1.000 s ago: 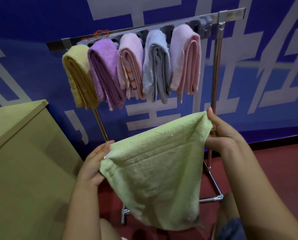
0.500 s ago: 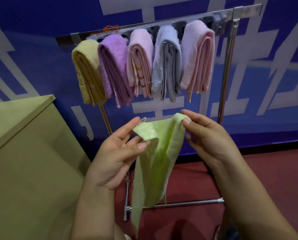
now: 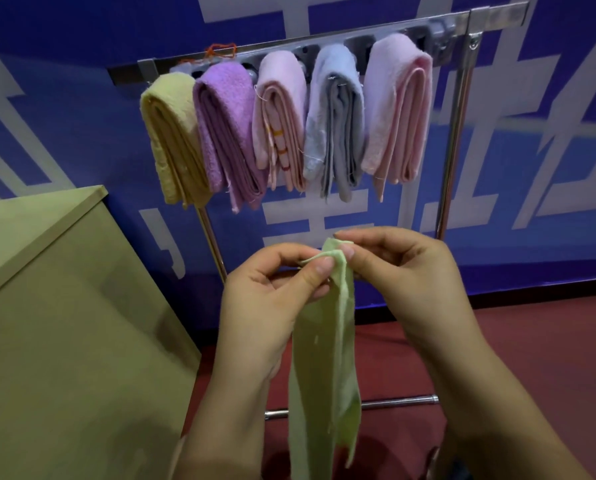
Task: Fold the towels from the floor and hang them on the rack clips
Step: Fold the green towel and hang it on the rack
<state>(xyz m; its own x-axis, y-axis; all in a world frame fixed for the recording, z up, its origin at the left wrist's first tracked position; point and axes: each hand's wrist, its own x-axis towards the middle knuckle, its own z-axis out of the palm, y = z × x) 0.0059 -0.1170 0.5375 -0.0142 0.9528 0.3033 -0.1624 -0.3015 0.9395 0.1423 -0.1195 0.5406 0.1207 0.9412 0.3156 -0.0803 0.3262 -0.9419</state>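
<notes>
Pale green terry towel (image 3: 324, 368), folded lengthwise into a narrow strip, hangs straight down between both hands in front of the rack (image 3: 456, 140). Left hand (image 3: 269, 299) pinches the top corner between thumb and curled fingers; right hand (image 3: 404, 275) pinches the same top edge from the other side, fingertips meeting. Five folded towels hang on the rack clips: yellow (image 3: 172, 140), purple (image 3: 227, 129), pink (image 3: 279, 116), grey (image 3: 338, 119), pink (image 3: 397, 109).
</notes>
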